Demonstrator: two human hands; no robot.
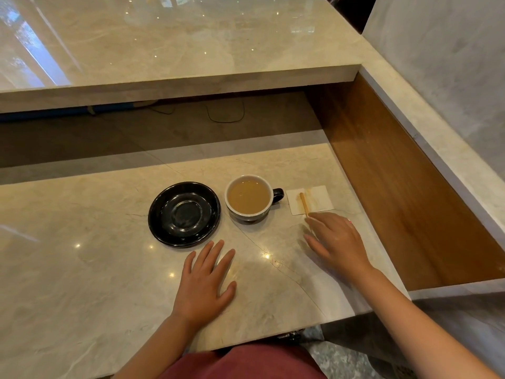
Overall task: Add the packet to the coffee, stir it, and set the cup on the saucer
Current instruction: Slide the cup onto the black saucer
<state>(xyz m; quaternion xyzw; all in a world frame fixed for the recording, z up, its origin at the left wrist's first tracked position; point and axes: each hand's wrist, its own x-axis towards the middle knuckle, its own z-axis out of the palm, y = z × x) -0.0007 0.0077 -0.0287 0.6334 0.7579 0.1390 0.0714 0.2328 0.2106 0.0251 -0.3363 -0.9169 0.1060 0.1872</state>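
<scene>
- Coffee in the cup (249,198) looks milky, perhaps stirred; stained stirrer (304,204) lies on the napkin (319,199) right of it.
- Cup stands beside the empty saucer (184,213), not on it.
- Left hand (205,283) flat, empty; right hand (337,240) open near the stirrer.

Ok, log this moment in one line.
cup: on counter, beside empty saucer | stirrer: on napkin | right hand: at stirrer | left hand: flat, empty

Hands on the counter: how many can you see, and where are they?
2. The left hand lies flat below the black saucer. The right hand reaches toward the wooden stirrer on the napkin, right of the cup.
</scene>
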